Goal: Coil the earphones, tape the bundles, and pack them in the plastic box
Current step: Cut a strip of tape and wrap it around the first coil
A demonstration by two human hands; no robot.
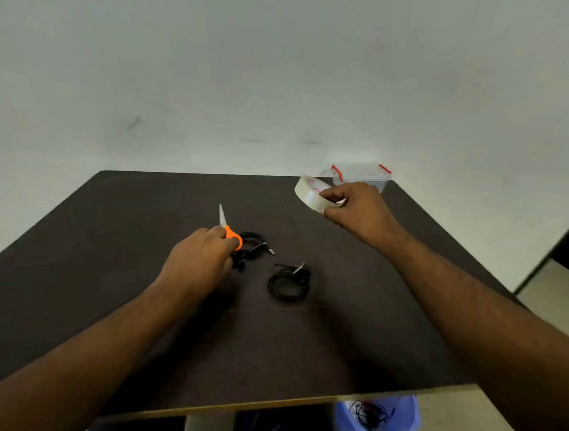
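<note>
This looks like the taping step. The left hand [198,255], at mid-frame, grips the orange-handled scissors [228,227] with the blades pointing up the frame, just over one coiled earphone bundle [254,246]. The right hand [355,210], right of centre, pinches a roll of clear tape [310,192] lifted off the tabletop [112,240]. A second coil [288,282], lower at centre, seems to carry a tape strip already. The plastic box [361,174] stands closed at the tabletop's far right corner. Next, a strip probably has to be pulled free and cut, which needs both hands brought together. More earphones lie in a blue bin [378,421] at the bottom.
</note>
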